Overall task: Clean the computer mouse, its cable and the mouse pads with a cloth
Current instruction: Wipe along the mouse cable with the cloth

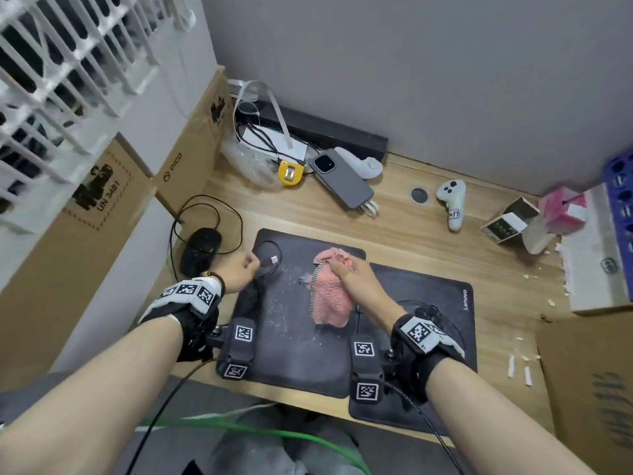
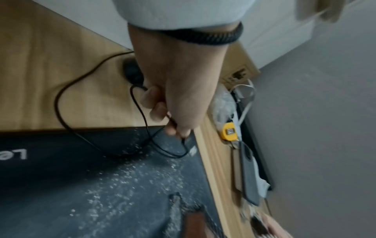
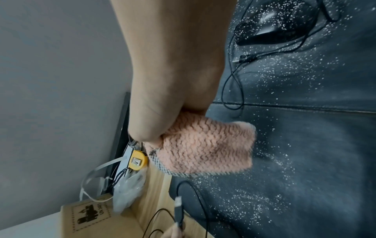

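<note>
Two black mouse pads lie side by side, the left pad (image 1: 294, 351) and the right Lenovo pad (image 1: 448, 303), both sprinkled with white specks. A black mouse (image 1: 202, 248) sits on the desk left of them, and its cable (image 1: 226, 214) loops back onto the left pad. My left hand (image 1: 251, 265) pinches that cable (image 2: 142, 112) close to its USB plug (image 1: 274, 259). Over the left pad's far end my right hand (image 1: 337, 262) grips a bunched pink cloth (image 1: 330, 296). In the right wrist view a second, dusty mouse (image 3: 270, 21) rests on the pad beside the cloth (image 3: 205, 148).
Cardboard boxes (image 1: 102, 214) line the desk's left side. At the back lie a phone (image 1: 342, 180), a yellow tag (image 1: 290, 173), a plastic bag and white controllers (image 1: 452, 204). A small open box (image 1: 510, 221) and white crumbs (image 1: 520, 365) are on the right.
</note>
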### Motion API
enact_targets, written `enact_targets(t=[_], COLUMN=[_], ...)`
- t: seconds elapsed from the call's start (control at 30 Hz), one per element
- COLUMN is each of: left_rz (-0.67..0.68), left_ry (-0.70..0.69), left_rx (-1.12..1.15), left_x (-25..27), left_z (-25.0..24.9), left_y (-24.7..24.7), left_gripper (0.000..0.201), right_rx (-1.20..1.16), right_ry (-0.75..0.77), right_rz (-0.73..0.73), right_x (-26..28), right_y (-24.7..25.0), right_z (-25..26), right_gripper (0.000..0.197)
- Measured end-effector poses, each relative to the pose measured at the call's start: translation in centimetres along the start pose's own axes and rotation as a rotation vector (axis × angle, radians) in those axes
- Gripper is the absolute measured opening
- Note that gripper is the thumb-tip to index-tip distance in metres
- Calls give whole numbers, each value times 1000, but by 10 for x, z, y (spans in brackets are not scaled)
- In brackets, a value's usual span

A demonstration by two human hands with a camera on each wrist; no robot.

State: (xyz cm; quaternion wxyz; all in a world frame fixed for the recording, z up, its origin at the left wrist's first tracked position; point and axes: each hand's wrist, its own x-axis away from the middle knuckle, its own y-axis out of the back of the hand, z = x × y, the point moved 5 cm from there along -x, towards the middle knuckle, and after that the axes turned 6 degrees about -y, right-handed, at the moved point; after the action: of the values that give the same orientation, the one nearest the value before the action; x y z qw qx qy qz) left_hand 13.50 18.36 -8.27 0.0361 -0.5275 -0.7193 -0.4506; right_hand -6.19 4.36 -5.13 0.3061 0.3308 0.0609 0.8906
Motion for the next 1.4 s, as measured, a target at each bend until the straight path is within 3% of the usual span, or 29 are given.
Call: enact_targets(t=[0.1,0.17,0.23,0.3,0.37,0.47,0.53,0.63,0.8,0.9,1.17,1.27,1.4], left_rz=[-351,-497,-588,-518,-353,-233,-164,-41,-33,-16,-86,-89,-39], left_ry=[192,253,252,154,60,28,3,14,23,74,201,241,202], left_rx=[-103,-178,-204,-231,-156,-92,-65,-93,-244,-358,-502,-478,-240], left_x=[3,9,14,9,2,3,2,-1,0,5,11,12,7], left_z=[34,43,42,35,29,24,22,26,27,36,64,70,60], left_y=[29,41,46,39,20,0,-11,-20,-15,-11,17,19,1], left_gripper=[24,41,51,47,34,18,22,31,34,29,31,32,31], right_rx=[-17,-34,-38,-73,-95,-104,-121,-136,-168,-202,-264,-168,-252], right_ry=[-32,-42,-30,-39,-45,-68,-89,-143,-177,-184,-159,-150,-221], right_rz=[-54,-75,-78,-76,-75,-85,-95,-110,-118,-129,-91,18,87], right_x=[-1,0,1,1,2,2,0,-5,-2,-2,-5,1,13], right_y=[-1,-2,-2,-3,-4,-6,-7,-7,-9,-10,-22,-29,-29], right_z=[-3,-2,1,2,3,-3,-12,-33,-41,-37,-25,-30,-37], right_gripper=[23,22,35,42,43,37,20,34,34,17,19,25,28])
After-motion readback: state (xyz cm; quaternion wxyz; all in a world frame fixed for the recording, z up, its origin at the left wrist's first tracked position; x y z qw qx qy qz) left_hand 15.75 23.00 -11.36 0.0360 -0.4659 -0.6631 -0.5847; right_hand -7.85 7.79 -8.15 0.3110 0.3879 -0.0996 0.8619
